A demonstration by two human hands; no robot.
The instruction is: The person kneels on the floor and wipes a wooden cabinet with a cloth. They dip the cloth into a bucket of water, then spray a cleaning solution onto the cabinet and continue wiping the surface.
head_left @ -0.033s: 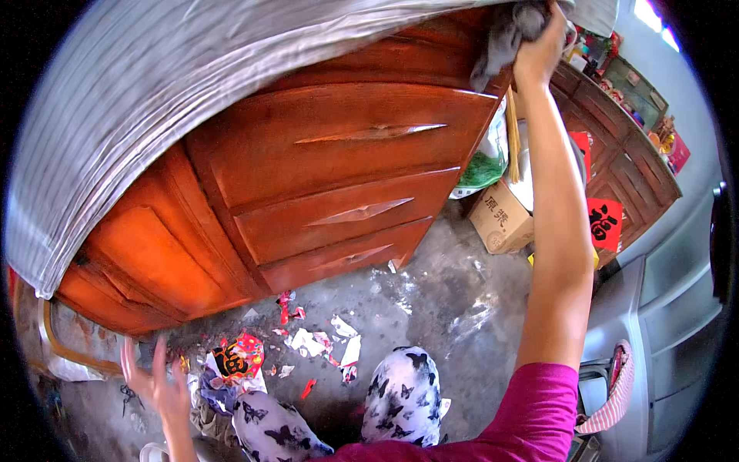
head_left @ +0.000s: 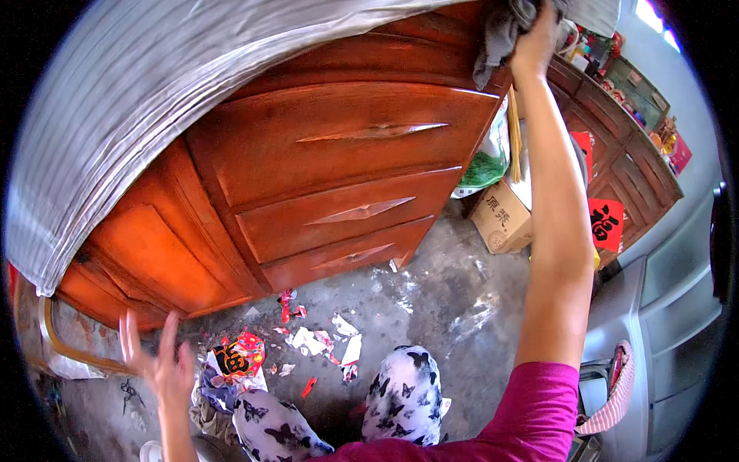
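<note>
A reddish-brown wooden cabinet (head_left: 346, 146) with drawers fills the upper middle. At its top right edge my right hand (head_left: 536, 38) is closed on a dark grey cloth (head_left: 496, 48), which hangs over the wood. Part of the cloth runs out at the upper rim of the picture. My left hand (head_left: 163, 362) is raised at the lower left, fingers spread, holding nothing. It is just in front of the cabinet's lower left corner and somewhat blurred. A pale striped sheet (head_left: 131, 115) drapes over the cabinet's top.
Torn paper scraps (head_left: 312, 343) and a red-and-black printed paper (head_left: 239, 356) lie on the grey floor by my knees. Beyond my right arm stand a cardboard box (head_left: 502, 219), a green-and-white bag (head_left: 486, 165) and another wooden cabinet (head_left: 627, 162). Scissors (head_left: 131, 395) lie at the left.
My left hand has risen slightly and shifted a little to the right. At the cabinet's top right, my right hand and the cloth have moved slightly.
</note>
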